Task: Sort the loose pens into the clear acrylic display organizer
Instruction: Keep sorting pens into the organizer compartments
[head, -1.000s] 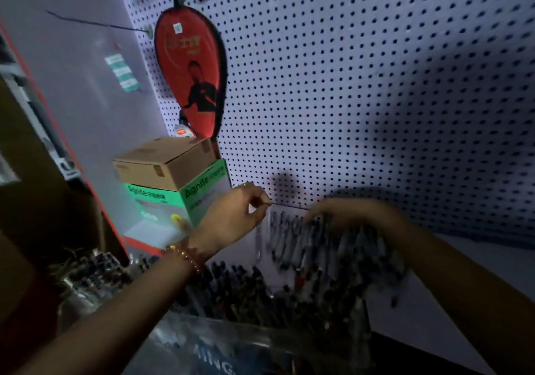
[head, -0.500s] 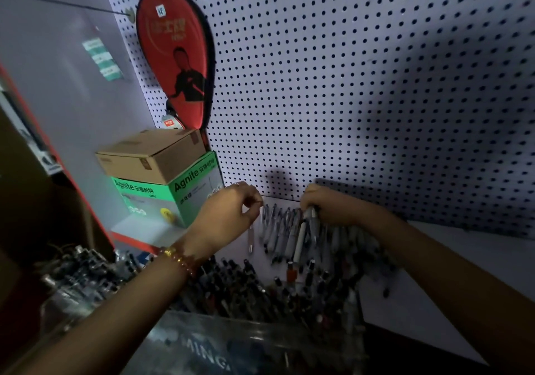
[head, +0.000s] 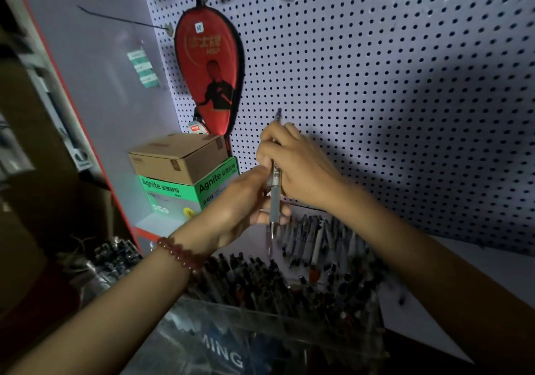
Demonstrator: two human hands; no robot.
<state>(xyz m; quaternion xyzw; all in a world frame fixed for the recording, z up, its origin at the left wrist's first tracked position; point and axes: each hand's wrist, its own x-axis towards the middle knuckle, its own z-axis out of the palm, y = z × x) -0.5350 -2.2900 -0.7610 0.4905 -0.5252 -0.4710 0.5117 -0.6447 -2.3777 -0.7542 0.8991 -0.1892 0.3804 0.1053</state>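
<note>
Nearly upright, tip down, the pen (head: pixel 274 202) is gripped by the right hand (head: pixel 302 169) above and left hand (head: pixel 235 210) below.

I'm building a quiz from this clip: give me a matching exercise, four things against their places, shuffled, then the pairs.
1 grey pen
2 red paddle case
3 cardboard box
4 bead bracelet

A hangs on the pegboard
B on the left wrist
C upright, held by left hand and right hand
D on the green box

Pairs: 1-C, 2-A, 3-D, 4-B

dim, shadowy — blurred, warped edges
</note>
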